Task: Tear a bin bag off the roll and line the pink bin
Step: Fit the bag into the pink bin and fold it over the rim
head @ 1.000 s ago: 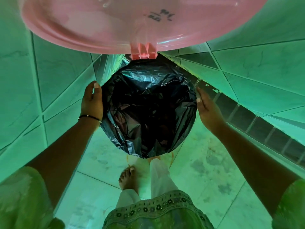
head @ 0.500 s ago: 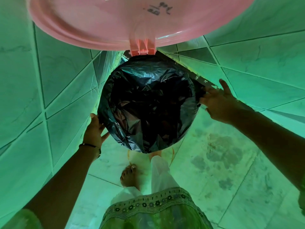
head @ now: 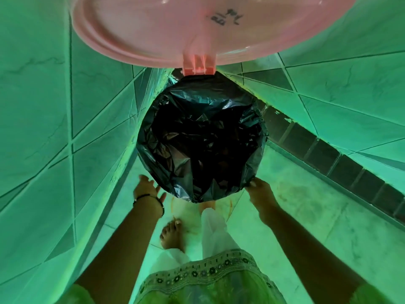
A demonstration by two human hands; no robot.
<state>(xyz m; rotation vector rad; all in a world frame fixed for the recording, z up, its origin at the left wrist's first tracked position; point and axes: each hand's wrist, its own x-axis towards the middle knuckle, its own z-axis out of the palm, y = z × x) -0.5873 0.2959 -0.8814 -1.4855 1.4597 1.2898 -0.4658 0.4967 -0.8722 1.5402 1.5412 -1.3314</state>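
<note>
Bin bag point(head: 201, 148) sits in the bin, black plastic folded out over the whole rim so it won't slide in. Lid point(head: 197, 29) stands open above the bag, keeping the mouth clear for working. Left hand point(head: 147, 189) at the bag's near-left edge, fingers spread, holding nothing. Right hand point(head: 260, 189) at the bag's near-right edge, fingertips on the plastic, likely tugging the overhang down; whether it grips, cannot tell. Bare foot point(head: 172, 235) below the bag. Lining looks nearly complete.

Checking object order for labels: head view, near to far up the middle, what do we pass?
Embroidered hem → bare foot → black bin bag → pink hinge → pink lid.
</note>
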